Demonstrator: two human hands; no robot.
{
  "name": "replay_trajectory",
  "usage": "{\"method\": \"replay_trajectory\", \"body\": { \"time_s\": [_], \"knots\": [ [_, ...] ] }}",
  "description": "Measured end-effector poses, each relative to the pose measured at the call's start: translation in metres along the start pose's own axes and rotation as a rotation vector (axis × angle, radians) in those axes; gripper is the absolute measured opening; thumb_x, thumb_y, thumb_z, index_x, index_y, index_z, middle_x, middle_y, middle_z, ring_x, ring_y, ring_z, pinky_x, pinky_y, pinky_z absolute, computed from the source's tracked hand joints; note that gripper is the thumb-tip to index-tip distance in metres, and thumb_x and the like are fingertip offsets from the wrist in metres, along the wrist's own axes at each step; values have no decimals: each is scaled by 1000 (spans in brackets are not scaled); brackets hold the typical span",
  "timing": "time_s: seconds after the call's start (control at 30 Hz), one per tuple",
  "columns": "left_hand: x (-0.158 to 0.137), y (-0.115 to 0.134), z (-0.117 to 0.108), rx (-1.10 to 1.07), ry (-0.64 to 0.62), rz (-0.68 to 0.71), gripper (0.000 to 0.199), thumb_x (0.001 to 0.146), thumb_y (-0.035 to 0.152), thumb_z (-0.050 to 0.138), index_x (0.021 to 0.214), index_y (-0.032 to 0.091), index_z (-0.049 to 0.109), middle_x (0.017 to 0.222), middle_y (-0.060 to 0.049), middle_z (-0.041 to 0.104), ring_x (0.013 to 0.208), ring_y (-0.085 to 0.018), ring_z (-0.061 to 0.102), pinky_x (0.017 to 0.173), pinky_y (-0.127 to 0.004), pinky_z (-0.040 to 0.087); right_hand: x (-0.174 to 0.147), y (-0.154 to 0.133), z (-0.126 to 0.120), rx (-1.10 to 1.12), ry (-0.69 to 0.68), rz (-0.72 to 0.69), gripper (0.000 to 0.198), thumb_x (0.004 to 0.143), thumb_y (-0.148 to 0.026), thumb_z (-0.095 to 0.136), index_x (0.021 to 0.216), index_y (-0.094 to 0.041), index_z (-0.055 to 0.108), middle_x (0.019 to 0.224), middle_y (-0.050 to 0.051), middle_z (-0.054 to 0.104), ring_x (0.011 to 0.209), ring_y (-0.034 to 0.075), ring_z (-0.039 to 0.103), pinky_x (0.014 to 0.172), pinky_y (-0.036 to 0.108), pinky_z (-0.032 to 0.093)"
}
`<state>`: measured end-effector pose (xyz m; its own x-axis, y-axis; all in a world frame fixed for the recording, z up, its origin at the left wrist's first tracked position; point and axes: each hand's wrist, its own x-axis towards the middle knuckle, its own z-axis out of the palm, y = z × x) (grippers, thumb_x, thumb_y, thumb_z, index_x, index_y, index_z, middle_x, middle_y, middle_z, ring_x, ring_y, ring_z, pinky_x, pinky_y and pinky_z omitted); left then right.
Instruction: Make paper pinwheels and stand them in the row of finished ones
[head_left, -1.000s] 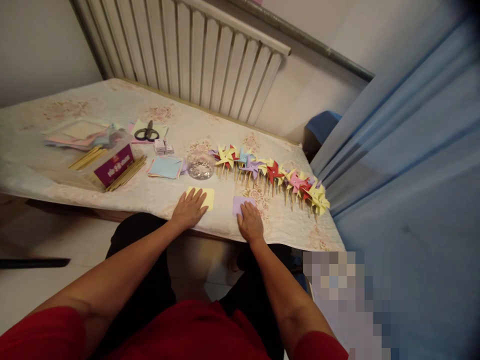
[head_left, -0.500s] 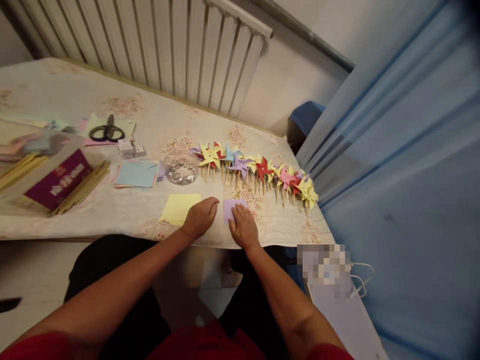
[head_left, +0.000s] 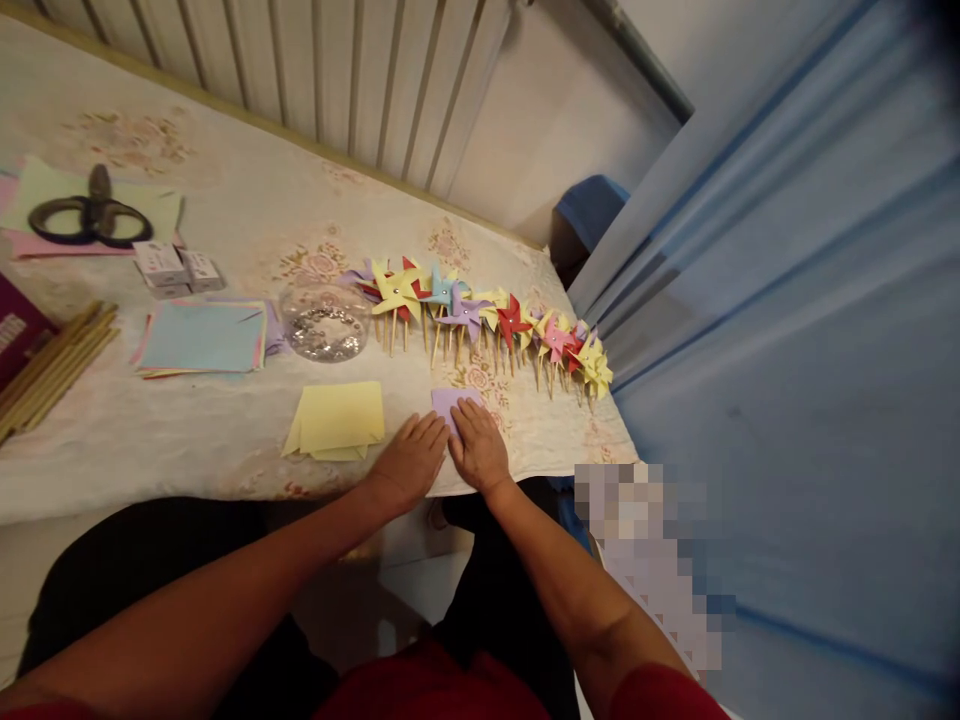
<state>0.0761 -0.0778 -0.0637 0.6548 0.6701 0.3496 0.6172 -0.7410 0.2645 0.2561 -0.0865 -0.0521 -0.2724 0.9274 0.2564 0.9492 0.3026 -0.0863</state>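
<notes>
A purple sheet of paper [head_left: 448, 400] lies on the table near its front edge, partly covered by my hands. My right hand [head_left: 478, 445] rests flat on it with the fingers stretched out. Beside it, my left hand [head_left: 411, 462] lies palm down, its fingers extended and reaching the paper's left side. Left of my left hand are several yellow paper sheets [head_left: 341, 412], loosely stacked. Behind the hands stands a row of paper pinwheels [head_left: 465, 312] on thin sticks, in yellow, red, purple, blue and pink.
A clear round container [head_left: 328, 330] of small metallic pieces sits by coloured paper squares [head_left: 202, 337]. Further left are small white boxes [head_left: 161, 265], scissors [head_left: 91, 218] on paper, and thin sticks [head_left: 64, 370]. A blue curtain [head_left: 750, 330] hangs at the right.
My left hand has moved right and its curled fingers have straightened, coming down next to my right hand. My right hand stays on the purple paper. The view has shifted closer.
</notes>
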Motion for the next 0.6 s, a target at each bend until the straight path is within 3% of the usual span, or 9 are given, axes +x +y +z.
{"method": "replay_trajectory", "body": {
  "time_s": [0.3,0.6],
  "knots": [
    [2,-4,-6,58,-85,13,46,96,20,38,135,6,59,146,-19,54,140,-31,45,118,-50,31,-5,-5,-1,-22,-41,33,48,101,-32,42,147,-15,47,155,12,44,150,25,31,124,48,22],
    [2,-3,-12,-6,-84,-2,44,97,20,42,134,5,59,145,-20,54,141,-30,44,119,-49,29,-39,-23,-9,-6,-111,106,58,100,-34,45,152,-8,37,160,18,33,152,30,23,124,56,17]
  ]
}}
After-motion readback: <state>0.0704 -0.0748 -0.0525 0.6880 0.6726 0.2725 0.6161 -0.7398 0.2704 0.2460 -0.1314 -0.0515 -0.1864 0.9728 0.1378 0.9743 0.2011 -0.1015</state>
